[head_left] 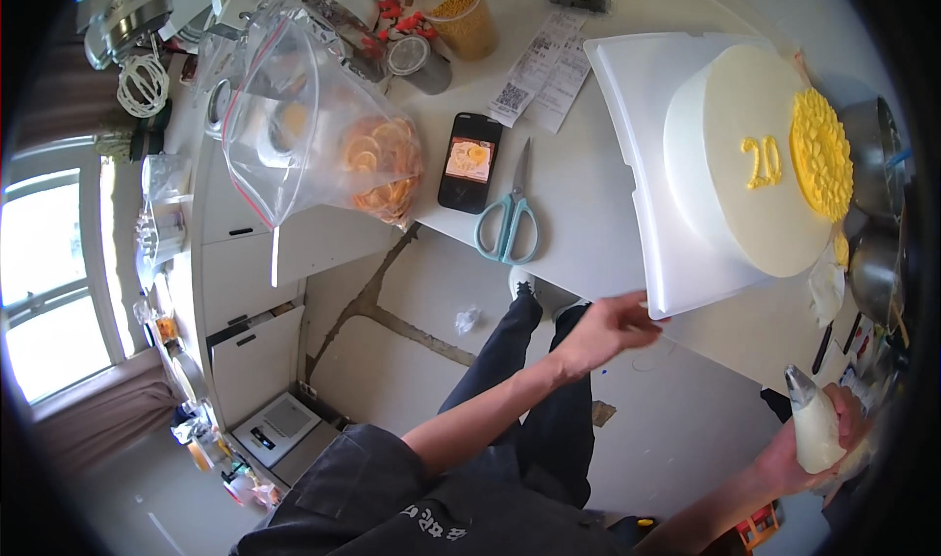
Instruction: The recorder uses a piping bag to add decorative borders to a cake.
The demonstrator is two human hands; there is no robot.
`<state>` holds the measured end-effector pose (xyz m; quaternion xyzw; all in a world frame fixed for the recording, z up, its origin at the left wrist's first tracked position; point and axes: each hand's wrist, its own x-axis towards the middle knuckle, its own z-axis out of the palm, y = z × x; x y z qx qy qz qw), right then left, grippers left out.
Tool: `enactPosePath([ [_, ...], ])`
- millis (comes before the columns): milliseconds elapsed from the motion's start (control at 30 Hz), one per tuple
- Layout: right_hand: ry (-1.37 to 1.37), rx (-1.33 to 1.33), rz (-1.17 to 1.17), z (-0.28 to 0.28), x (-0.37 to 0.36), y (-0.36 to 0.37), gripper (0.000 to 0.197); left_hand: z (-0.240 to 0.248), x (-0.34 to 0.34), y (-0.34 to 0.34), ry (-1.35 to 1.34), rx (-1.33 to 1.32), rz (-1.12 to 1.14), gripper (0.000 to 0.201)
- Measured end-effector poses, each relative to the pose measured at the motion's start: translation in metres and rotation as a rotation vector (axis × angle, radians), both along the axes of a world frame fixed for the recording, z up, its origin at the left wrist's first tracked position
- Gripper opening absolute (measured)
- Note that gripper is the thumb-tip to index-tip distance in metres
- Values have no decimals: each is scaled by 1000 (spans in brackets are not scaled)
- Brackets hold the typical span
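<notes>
A round cake (720,159) with smooth white icing sits on a white square cake board (632,154) at the right. Yellow piped figures (762,164) decorate it, and a dense cluster of yellow piping (823,159) covers its right part. My left hand (619,328) is at the board's near corner, fingers curled against it; its fingertips are partly blurred. Lower right, my right hand (841,424) is wrapped round a piping bag (816,433) of pale cream, its metal tip pointing up. The bag is apart from the cake.
Teal-handled scissors (507,227), a phone (470,164) showing a cake picture and paper receipts (542,71) lie on the white table. A clear bag of dried orange slices (377,164) stands at the left, near a tub of golden beads (459,26). Metal bowls (875,272) crowd the right edge.
</notes>
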<state>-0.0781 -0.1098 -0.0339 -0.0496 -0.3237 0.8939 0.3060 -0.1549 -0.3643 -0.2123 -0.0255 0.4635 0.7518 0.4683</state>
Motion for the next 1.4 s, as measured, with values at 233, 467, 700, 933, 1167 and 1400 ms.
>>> enactPosePath([
  [233,-10,-357,-52,-4,2,-6,31,23,-76,-27,-47,95,500,68],
  [467,-33,-234,-126,-6,4,-20,25,23,-57,-16,-101,270,347,45],
  [700,-16,-283,-81,-10,11,-27,23,14,-33,7,-32,92,-75,49],
  [933,-181,-21,-399,-5,22,-3,18,-8,-30,-7,-249,187,296,56],
  [1167,360,-307,-108,9,48,32,38,-6,-45,-2,-145,254,504,80],
  [1400,-69,-61,-231,-26,6,-6,44,-16,-46,4,-184,376,560,65],
])
